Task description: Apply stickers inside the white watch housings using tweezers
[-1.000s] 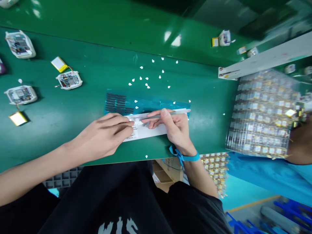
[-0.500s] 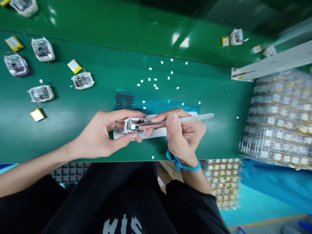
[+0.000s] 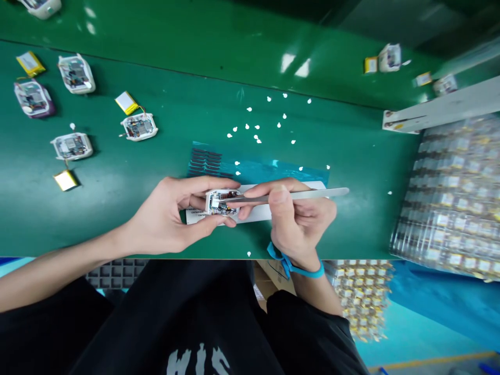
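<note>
My left hand (image 3: 175, 211) grips a small white device housing (image 3: 222, 203) between thumb and fingers, its open side with the circuit board facing up. In my right hand (image 3: 295, 216) are metal tweezers (image 3: 320, 193), their tips inside the housing over its left part. What the tips touch is too small to tell. Beneath both hands lies a white card (image 3: 258, 213). Just behind it a blue film (image 3: 273, 169) carries rows of dark strips (image 3: 205, 162). Small white round pieces (image 3: 278, 125) are scattered on the green table further back.
Several open housings (image 3: 73, 146) lie at the left, some with yellow-edged batteries (image 3: 65, 180) wired on. Clear trays (image 3: 457, 203) of parts are stacked at the right, beside a white bracket (image 3: 441, 110). More housings (image 3: 389, 57) sit at the back right.
The table and most things on it appear shifted slightly to the right in view. Both hands keep their grips, and the tweezers' tips remain inside the housing.
</note>
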`<state>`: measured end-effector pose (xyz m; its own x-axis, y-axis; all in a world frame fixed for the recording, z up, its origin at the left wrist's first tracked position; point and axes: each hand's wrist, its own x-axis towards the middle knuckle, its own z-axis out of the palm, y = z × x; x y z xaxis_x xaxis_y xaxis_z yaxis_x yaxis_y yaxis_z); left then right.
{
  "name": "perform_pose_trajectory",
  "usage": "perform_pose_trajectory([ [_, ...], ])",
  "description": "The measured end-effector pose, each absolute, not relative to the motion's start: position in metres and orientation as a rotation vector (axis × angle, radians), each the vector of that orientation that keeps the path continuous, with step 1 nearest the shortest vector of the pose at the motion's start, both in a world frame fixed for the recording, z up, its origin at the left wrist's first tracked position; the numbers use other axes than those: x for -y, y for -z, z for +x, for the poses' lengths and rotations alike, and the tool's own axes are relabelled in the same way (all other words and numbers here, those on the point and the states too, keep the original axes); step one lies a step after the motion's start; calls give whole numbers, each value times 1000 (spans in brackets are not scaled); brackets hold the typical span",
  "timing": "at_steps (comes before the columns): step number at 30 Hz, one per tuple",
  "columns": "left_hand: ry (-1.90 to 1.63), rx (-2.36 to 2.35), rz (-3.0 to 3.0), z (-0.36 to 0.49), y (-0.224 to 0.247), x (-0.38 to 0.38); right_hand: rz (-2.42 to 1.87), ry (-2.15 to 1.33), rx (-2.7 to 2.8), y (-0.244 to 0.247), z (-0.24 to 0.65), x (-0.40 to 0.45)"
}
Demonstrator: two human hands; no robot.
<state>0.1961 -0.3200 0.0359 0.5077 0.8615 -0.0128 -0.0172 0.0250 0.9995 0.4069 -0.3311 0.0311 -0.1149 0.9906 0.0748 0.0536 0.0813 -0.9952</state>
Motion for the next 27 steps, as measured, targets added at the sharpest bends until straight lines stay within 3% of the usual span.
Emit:
perform_pose_trajectory([
  [27, -746, -899, 1583, 192, -42, 316, -1152, -1013, 1486, -30, 403, 336],
])
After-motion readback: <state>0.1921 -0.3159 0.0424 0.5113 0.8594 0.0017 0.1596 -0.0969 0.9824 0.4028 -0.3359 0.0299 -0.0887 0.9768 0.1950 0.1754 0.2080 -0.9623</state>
